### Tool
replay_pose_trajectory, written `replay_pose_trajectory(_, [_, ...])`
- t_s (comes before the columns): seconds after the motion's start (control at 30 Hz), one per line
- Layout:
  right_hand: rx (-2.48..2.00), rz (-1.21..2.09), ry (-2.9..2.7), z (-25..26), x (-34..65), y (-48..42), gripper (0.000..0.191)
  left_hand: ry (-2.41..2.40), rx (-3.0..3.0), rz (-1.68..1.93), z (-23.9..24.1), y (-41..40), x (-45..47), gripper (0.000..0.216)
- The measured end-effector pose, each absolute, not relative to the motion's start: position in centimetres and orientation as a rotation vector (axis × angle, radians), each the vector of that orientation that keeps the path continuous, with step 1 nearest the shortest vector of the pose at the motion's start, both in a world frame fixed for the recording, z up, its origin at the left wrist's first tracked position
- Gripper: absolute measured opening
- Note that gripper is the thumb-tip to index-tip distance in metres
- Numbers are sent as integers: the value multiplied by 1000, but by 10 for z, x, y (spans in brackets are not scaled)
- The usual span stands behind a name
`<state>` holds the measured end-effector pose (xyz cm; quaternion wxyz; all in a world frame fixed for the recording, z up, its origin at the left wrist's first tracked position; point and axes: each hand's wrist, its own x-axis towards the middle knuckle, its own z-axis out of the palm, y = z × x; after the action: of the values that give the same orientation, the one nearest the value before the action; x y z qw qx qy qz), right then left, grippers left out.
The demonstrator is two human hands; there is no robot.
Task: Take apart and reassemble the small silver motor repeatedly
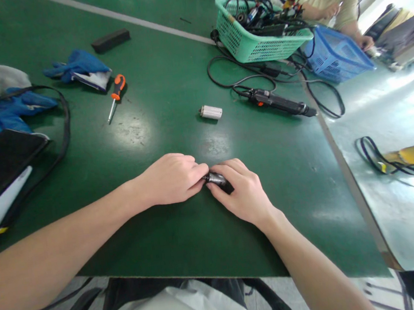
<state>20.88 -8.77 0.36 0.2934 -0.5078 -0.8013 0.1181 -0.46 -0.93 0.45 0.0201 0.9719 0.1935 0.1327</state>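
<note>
Head view: just above the green bench (170,104), near its front edge, the left hand (172,178) and right hand (244,193) meet, fingers clamped on opposite ends of a small dark cylindrical part (218,179) with a shiny metal tip. It looks rigid, light and probably slick, so pinching both ends suits it.

Fingers (195,172) hide most of the dark part (217,178), perhaps metal.

Bright overhead light glares off the green table (169,94); edges bend
</note>
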Motion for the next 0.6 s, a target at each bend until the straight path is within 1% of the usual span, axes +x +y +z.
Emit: replay_pose_trajectory(0.6, [-1340, 325, -2129, 4, 209, -89, 14, 625, 3060, 364, 7, -10, -5, 21])
